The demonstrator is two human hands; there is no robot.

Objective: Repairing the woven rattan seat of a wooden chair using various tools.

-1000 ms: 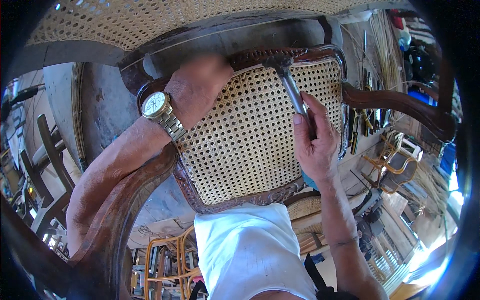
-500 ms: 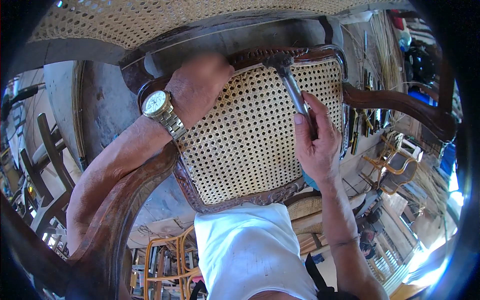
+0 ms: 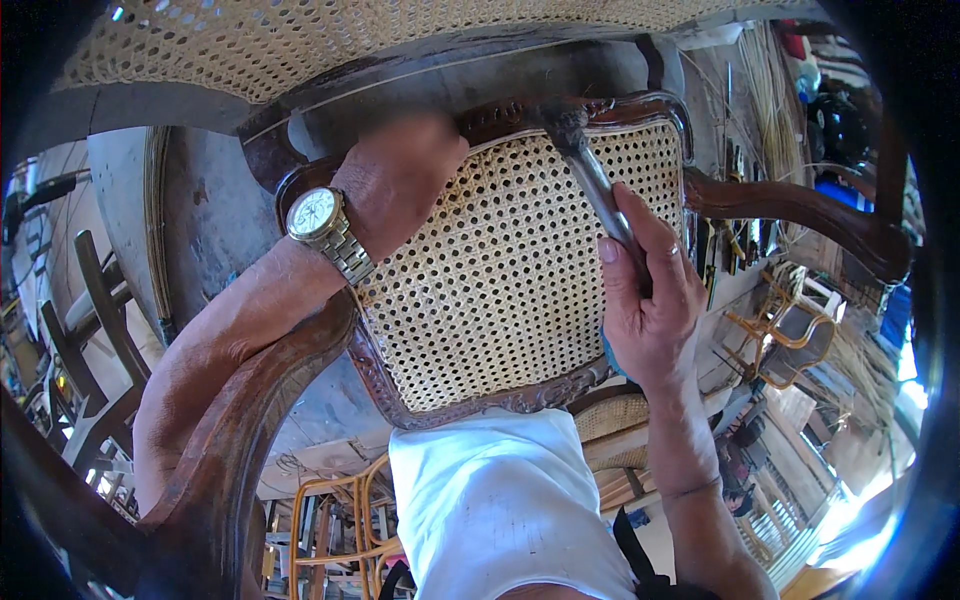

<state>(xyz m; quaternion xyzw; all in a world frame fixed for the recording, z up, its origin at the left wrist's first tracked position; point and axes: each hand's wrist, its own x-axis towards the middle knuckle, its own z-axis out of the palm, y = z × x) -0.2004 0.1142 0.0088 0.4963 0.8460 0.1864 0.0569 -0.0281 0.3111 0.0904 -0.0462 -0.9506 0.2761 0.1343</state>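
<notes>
A carved dark wooden chair frame with a woven cane panel lies in front of me. My right hand is wrapped round the handle of a metal hammer. The hammer's dark head sits over the frame's far rail, right of the middle; whether it touches the wood I cannot tell. At the far left of the panel, my left hand bears on the same rail, a wristwatch on its wrist. Its fingers are blurred and partly hidden.
Curved wooden chair parts stick out to the right and near left. Another cane panel spans the far edge. Several tools and a bundle of cane strands lie at the right. A rattan chair stands beyond.
My right hand and the hammer have shifted a little to the right along the far rail. My left hand stays at almost the same place.
</notes>
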